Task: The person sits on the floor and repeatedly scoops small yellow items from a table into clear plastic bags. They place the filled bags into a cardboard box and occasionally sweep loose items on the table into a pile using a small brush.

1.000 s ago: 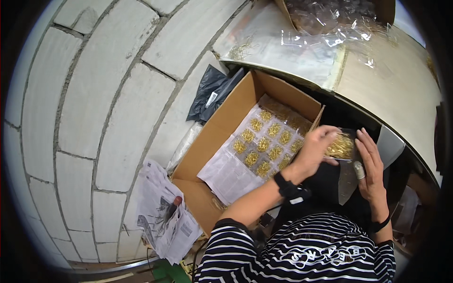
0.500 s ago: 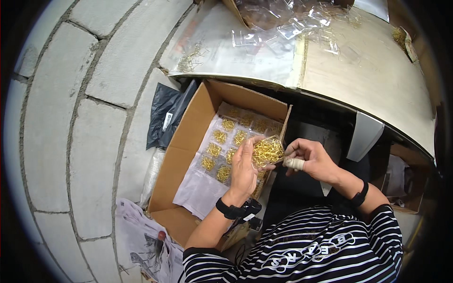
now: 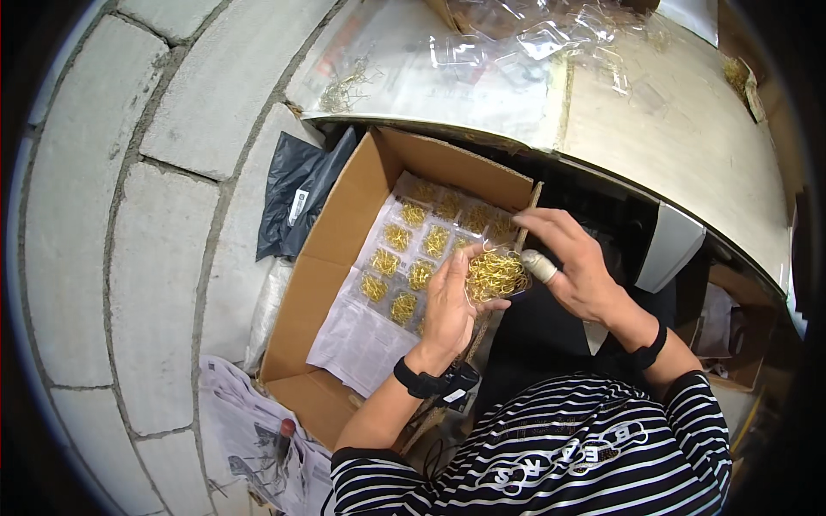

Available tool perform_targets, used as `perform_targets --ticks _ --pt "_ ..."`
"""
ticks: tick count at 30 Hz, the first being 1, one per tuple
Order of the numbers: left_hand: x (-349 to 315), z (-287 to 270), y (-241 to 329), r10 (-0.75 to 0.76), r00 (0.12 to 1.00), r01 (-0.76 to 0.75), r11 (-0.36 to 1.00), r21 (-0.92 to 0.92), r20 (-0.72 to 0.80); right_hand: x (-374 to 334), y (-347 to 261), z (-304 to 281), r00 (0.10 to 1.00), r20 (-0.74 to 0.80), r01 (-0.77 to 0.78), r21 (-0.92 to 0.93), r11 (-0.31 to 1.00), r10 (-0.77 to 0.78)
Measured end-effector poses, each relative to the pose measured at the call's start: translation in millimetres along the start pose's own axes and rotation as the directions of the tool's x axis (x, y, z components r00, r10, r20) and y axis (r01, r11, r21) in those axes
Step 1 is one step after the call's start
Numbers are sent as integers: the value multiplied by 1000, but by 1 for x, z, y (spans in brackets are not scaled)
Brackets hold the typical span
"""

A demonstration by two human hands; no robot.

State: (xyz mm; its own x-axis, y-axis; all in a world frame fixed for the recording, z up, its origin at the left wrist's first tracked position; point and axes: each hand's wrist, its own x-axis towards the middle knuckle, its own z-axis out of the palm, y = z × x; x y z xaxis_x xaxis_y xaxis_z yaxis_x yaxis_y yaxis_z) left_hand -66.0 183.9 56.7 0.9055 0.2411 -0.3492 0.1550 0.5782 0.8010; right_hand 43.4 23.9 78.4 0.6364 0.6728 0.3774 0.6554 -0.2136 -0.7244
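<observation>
My left hand [image 3: 449, 297] grips a small clear plastic box [image 3: 497, 273] heaped with gold-coloured bent wire pieces that look like hooks. Just right of it, my right hand [image 3: 575, 262] has its fingers stretched out and apart, holding nothing I can see. Its wrapped thumb is at the box's right edge; whether it touches cannot be told. Below them, the cardboard carton [image 3: 331, 284] holds rows of similar filled clear boxes [image 3: 420, 275] on a sheet of printed paper [image 3: 357, 344]. My left hand and the held box hide part of those rows.
A pale worktable [image 3: 662, 146] curves across the far side, bearing loose clear plastic boxes [image 3: 542, 43] and scattered wire pieces [image 3: 347, 89]. Left of the carton lie a dark plastic bag [image 3: 297, 198] and crumpled newspaper [image 3: 245, 421]. Another carton [image 3: 747, 322] stands at the right.
My right hand has opened, its fingers spreading up and away from the box. The box in my left hand has shifted slightly right; the whole view has moved a little.
</observation>
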Motion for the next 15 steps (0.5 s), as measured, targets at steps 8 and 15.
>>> perform_targets --ticks 8,15 --pt "-5 6 6 8 997 -12 999 51 72 -2 -2 6 941 322 131 -71 989 -102" --pt "-6 -16 20 47 999 -49 995 85 22 -2 -7 -11 991 124 26 147 989 -45"
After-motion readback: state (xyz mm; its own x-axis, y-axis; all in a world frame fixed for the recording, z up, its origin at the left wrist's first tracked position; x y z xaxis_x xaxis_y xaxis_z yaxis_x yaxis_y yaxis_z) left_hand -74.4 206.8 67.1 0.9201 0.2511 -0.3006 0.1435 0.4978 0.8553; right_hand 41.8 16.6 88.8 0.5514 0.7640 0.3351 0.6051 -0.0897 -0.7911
